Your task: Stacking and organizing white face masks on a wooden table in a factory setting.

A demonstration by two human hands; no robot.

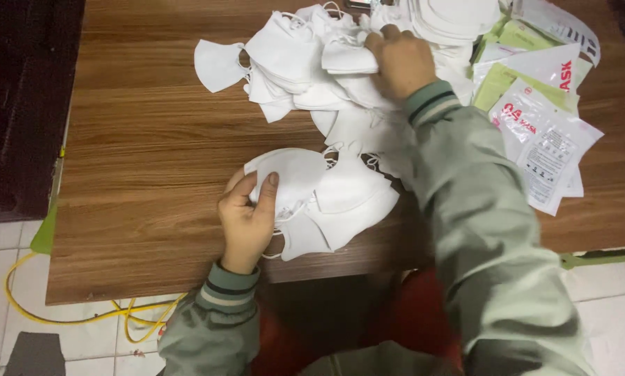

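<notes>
My left hand point(246, 216) grips a folded white face mask point(295, 175) near the table's front edge, thumb over its top. That mask lies on a small stack of white masks point(347, 205). My right hand point(399, 63) reaches to the far side of the table and pinches a white mask point(347, 59) in a big loose pile of white masks point(291, 63). Both arms wear grey-green sleeves with striped cuffs.
The wooden table point(152, 160) holds flat mask packets point(545, 143), white and pale green, at the right. A single mask point(218, 64) lies left of the pile. A yellow cable point(68, 317) runs over the tiled floor at the lower left. A dark cabinet point(20, 97) stands on the left.
</notes>
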